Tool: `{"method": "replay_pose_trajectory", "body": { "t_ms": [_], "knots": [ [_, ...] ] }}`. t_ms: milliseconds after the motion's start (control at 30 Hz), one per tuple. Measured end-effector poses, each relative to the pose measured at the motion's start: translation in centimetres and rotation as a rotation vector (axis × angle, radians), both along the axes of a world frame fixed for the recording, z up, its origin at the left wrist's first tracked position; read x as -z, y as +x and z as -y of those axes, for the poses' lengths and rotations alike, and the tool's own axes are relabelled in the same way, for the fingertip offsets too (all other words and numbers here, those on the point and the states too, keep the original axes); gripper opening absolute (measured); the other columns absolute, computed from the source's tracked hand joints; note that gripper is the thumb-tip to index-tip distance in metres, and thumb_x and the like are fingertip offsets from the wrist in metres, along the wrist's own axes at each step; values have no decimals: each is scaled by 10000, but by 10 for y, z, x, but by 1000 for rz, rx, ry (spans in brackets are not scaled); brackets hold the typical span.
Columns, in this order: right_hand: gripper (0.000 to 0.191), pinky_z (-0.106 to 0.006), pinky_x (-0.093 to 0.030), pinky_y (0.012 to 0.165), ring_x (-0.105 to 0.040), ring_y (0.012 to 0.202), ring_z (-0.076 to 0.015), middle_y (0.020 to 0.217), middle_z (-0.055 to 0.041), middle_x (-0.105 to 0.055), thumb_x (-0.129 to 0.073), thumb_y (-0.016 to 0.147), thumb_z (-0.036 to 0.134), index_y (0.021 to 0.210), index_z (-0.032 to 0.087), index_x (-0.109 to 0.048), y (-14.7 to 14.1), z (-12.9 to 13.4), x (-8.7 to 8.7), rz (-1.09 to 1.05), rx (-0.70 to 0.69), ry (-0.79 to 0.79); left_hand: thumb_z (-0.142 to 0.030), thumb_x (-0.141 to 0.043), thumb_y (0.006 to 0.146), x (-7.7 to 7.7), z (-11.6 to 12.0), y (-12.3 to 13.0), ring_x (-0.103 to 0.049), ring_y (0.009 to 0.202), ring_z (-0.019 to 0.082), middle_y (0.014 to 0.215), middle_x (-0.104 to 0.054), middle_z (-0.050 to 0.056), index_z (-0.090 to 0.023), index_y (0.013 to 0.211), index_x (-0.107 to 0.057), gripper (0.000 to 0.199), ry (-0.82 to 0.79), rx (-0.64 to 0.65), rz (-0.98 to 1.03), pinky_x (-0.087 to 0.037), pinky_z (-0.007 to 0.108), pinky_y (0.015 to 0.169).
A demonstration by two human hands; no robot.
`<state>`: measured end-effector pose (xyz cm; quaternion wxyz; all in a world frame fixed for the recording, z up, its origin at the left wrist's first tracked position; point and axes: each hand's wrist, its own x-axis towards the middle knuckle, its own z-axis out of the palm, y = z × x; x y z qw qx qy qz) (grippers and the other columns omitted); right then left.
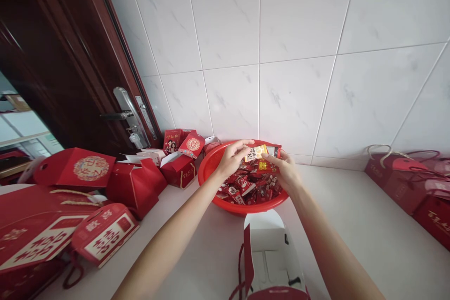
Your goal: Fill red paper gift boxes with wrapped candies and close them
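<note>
Over a red plastic basin point(242, 210), both hands are close together. My left hand point(230, 158) pinches one end of a small yellow-and-white candy packet point(256, 153). Closed around red snack packets point(267, 167), my right hand point(288, 172) has its thumb at the other end of the yellow one. Many red-wrapped sweets point(242, 186) fill the basin below. Nearest to me, between my forearms, stands an opened gift box point(270, 262) with a white inside, its flaps up and a dark red cord at its side. No sweets show inside it.
Red gift boxes point(105, 239) crowd the left of the white surface point(337, 225), with smaller boxes point(179, 168) behind. More red boxes with cord handles point(401, 187) stand at the right. A tiled wall point(295, 103) closes the back; a dark door with a metal handle point(123, 115) is at left.
</note>
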<state>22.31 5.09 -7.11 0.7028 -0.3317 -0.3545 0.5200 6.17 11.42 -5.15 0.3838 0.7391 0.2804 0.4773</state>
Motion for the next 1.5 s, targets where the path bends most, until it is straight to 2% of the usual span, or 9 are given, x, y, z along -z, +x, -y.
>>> {"method": "replay_pose_trajectory", "body": {
  "t_ms": [400,600,767,967,1067,1200,1300,1400,1500],
  "knots": [
    [414,-308,-586,581,-720,646,-225,752,-48,-762,-940,493,300,816,161,-720,-1,-1,0,-3,8,13,-405,-520,910,-1,0,1,-598,1137,245,1148,-709,79,-170,1035,-712,328,-10,-13,26,-490,319,921],
    [398,-309,-585,569,-720,641,-230,724,-43,-755,-933,487,303,790,166,-714,-1,-2,1,-9,31,-12,-335,-583,873,2,-3,1,-646,884,194,1016,-725,58,-173,1145,-676,330,2,-16,-67,-508,291,788],
    [341,-330,-596,564,-715,624,-240,666,-35,-737,-906,485,277,712,193,-665,-1,-4,0,-96,179,-87,-189,-536,867,9,-18,-3,-662,1030,213,1131,-727,86,-178,1017,-709,230,-3,-278,-130,-503,307,888],
    [308,-351,-600,536,-718,617,-258,650,-38,-732,-876,516,253,702,209,-635,0,-3,-3,-160,251,-112,-73,-590,731,19,-36,-17,-680,927,274,952,-761,97,-196,778,-706,176,-57,-433,-314,-501,405,872],
    [317,-350,-600,534,-719,618,-259,650,-37,-730,-877,516,258,708,212,-629,1,-4,-2,-155,260,-106,-55,-553,750,18,-33,-15,-685,989,258,1021,-764,88,-205,832,-727,244,-24,-374,-390,-499,378,903],
    [325,-361,-607,553,-719,609,-260,631,-35,-716,-875,519,285,708,215,-620,1,-6,0,-137,264,-75,-106,-612,761,18,-21,-6,-709,979,238,996,-780,51,-226,886,-762,230,4,-141,-538,-513,320,887],
    [313,-366,-608,560,-727,638,-273,629,-39,-714,-866,526,287,702,217,-616,1,-6,-1,-145,277,-77,-182,-780,631,23,-17,0,-705,996,277,1056,-776,59,-230,988,-767,360,-1,11,-670,-521,318,861],
    [309,-364,-608,559,-729,660,-276,641,-39,-720,-863,518,268,696,219,-615,0,-4,-3,-166,275,-101,-207,-815,563,30,-21,4,-692,998,299,1108,-760,72,-227,1054,-747,496,-1,77,-755,-514,318,832],
    [305,-362,-608,555,-723,646,-266,641,-32,-722,-859,513,258,688,223,-611,-1,-2,-6,-177,278,-111,-190,-773,598,35,-28,9,-689,878,285,919,-768,58,-205,871,-742,276,0,106,-781,-497,316,782]
  ]
}}
